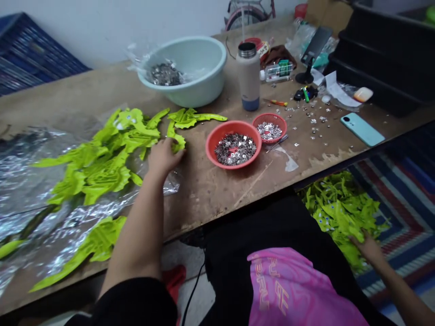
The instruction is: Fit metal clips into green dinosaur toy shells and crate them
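Note:
My left hand (pixel 163 157) reaches over the table, its fingers curled on a curved lime-green plastic piece (pixel 176 137). Left of it, a heap of similar lime-green pieces (pixel 108 156) lies on clear plastic wrap. Down at the right, below table height, my right hand (pixel 369 249) is closed on the end of a lime-green plastic piece (pixel 340 219); its fingertips are partly hidden. Under that piece is a large pile of lime-green pieces (pixel 316 192), some with small blue-and-white spots. A red bowl (pixel 210 156) of small metal parts (pixel 234 151) stands right of my left hand.
A small red basket (pixel 284 127) holds shiny metal parts. Behind stand a pale green basin (pixel 193 97) and a tumbler (pixel 248 77). A screwdriver (pixel 276 103), a phone (pixel 363 129) and loose metal bits lie rightward. Black bins (pixel 377 59) stand at the back right.

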### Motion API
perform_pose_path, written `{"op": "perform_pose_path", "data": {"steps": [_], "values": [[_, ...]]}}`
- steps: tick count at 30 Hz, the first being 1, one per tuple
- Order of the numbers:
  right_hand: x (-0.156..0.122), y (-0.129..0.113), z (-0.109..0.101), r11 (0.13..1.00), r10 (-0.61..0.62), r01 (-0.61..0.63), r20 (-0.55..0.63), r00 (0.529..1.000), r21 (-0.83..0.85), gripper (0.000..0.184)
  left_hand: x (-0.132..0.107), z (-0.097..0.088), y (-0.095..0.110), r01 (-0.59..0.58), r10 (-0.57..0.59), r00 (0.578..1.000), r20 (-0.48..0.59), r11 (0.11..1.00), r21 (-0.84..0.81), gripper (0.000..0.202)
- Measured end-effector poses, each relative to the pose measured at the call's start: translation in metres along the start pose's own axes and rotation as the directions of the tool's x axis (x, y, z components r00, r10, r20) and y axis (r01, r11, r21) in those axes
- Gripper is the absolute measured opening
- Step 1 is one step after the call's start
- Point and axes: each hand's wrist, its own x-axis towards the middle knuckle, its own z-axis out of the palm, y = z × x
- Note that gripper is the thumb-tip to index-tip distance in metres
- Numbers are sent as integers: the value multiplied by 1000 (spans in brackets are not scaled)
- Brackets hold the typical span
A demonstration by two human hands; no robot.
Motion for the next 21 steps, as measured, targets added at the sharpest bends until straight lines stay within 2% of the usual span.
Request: {"op": "perform_pose_path", "data": {"steps": [2,4,5,6,7,8,9,10,11,12,13,14,15,16,17,18,19,20,21], "values": [[17,-35,6,999,9,-10,26,1000,45,39,-29,-7,17,11,-13,998,-57,999,-33,69],[33,-99,-1,975,-70,39,134,989,220,42,-75,-9,49,-31,23,993,-115,997,-72,61],[39,-139,-8,928,-132,45,213,968,369,47,-103,-7,70,-119,100,978,-184,988,-98,47],[42,-181,-16,837,-215,4,323,921,547,54,-131,-3,95,-284,261,933,-246,957,-60,35],[43,-224,-24,664,-325,-114,423,846,739,67,-158,3,120,-440,425,867,-261,898,2,28],[42,-265,-31,454,-463,-273,487,741,848,87,-181,9,144,-567,564,791,-237,821,62,22],[40,-302,-37,301,-577,-397,497,648,867,103,-198,17,164,-648,655,728,-203,753,109,21],[38,-334,-40,229,-635,-432,471,613,872,101,-208,24,181,-704,715,677,-177,699,126,19],[37,-361,-42,205,-665,-421,441,602,884,89,-211,30,191,-747,756,636,-156,654,123,16],[40,-383,-42,197,-681,-383,407,609,902,76,-206,35,195,-765,769,615,-177,636,102,21],[46,-402,-41,194,-684,-316,359,635,929,63,-195,39,194,-764,748,612,-257,643,52,31],[56,-419,-40,187,-685,-235,298,665,954,56,-180,42,188,-744,680,627,-379,667,-34,43],[70,-436,-38,179,-691,-143,228,686,973,57,-160,44,180,-704,558,666,-495,690,-170,54],[88,-453,-37,184,-706,-37,158,690,982,62,-139,47,170,-639,383,727,-570,682,-357,64],[107,-471,-36,206,-732,79,100,674,975,70,-118,50,160,-535,226,821,-525,627,-566,70],[127,-489,-35,252,-769,203,69,635,946,76,-97,53,150,-375,114,920,-375,538,-755,67],[146,-507,-35,311,-805,323,66,590,894,78,-78,57,141,-197,45,979,-198,438,-877,62],[164,-523,-34,370,-820,433,69,568,822,76,-61,62,132,-42,-6,999,-47,346,-937,58],[178,-536,-32,432,-819,521,79,568,736,72,-48,67,124,60,-61,997,46,263,-963,55]]}}
